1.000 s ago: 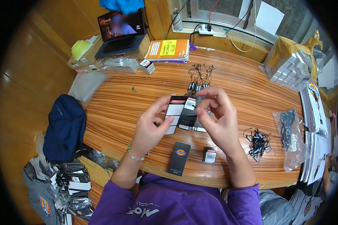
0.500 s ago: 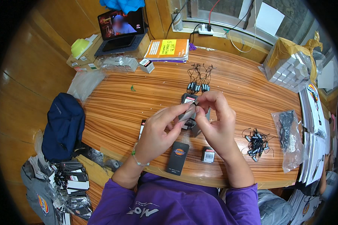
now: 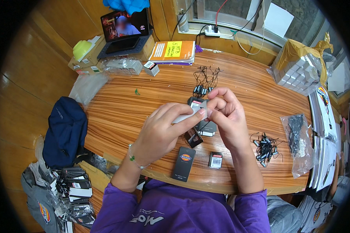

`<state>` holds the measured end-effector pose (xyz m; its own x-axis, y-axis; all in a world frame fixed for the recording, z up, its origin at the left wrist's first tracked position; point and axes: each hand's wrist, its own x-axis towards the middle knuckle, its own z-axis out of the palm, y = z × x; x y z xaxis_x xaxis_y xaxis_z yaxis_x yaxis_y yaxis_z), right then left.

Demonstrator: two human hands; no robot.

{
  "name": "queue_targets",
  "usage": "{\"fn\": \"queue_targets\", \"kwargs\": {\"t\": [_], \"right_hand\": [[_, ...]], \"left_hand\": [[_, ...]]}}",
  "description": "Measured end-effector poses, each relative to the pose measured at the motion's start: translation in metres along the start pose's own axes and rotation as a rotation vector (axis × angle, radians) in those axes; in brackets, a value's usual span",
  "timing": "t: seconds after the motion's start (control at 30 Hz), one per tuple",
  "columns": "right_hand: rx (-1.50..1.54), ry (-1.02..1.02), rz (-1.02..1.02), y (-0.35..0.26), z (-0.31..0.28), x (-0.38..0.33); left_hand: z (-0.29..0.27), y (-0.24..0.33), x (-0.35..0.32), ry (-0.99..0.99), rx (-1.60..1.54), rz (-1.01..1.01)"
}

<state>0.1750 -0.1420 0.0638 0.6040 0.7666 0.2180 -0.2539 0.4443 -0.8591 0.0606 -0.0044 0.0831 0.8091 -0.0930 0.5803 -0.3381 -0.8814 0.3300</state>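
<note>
White shows at the fingers of the left hand (image 3: 157, 130): we see its thumb and fingertips pinching a tag (image 3: 182, 117) up off the desk (image 3: 116, 124), far corner pointed at the right hand (image 3: 228, 116). That leaves the corner exposed, we judge, for finer handling. Right thumb and forefinger meet at this corner, the other fingers lifted away, perhaps to keep sight of it; whether the tips grip card or black cord, we cannot tell.

Below the left fingers, a dark panel (image 3: 193, 138); we cannot say if it joins the tag. Under the right hand, a stack (image 3: 209, 129).

Just beyond both hands, cords (image 3: 201, 91) lie with their ends in a row, easy to take singly, we suppose. Right of the right hand, a tangle (image 3: 265, 149), likely kept apart as unsorted supply. Nearer the body, a second tag (image 3: 184, 164) lies flat beside a block (image 3: 215, 160), both out from under the fingers.
</note>
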Motion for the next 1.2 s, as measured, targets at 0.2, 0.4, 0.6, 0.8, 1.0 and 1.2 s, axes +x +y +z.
{"fn": "queue_targets", "kwargs": {"t": [0.2, 0.4, 0.6, 0.8, 1.0, 1.2], "right_hand": [[-0.131, -0.017, 0.043, -0.001, 0.001, 0.001], [-0.104, -0.063, 0.096, 0.001, -0.001, -0.001], [-0.224, 0.117, -0.091, 0.005, -0.002, 0.003], [0.164, 0.107, -0.256, -0.011, -0.013, 0.005], [0.317, -0.074, -0.262, -0.008, -0.014, 0.005], [0.580, -0.423, -0.113, -0.007, -0.015, 0.005]], "left_hand": [[-0.005, -0.010, 0.002, 0.089, 0.199, 0.058], [-0.009, -0.012, 0.004, 0.114, 0.308, 0.168], [-0.010, -0.004, 0.004, 0.023, 0.240, 0.153], [0.009, -0.019, -0.015, 0.177, 0.025, -0.074], [0.013, -0.016, -0.011, 0.145, -0.070, -0.091], [0.015, -0.006, -0.012, 0.125, -0.599, -0.404]]}}
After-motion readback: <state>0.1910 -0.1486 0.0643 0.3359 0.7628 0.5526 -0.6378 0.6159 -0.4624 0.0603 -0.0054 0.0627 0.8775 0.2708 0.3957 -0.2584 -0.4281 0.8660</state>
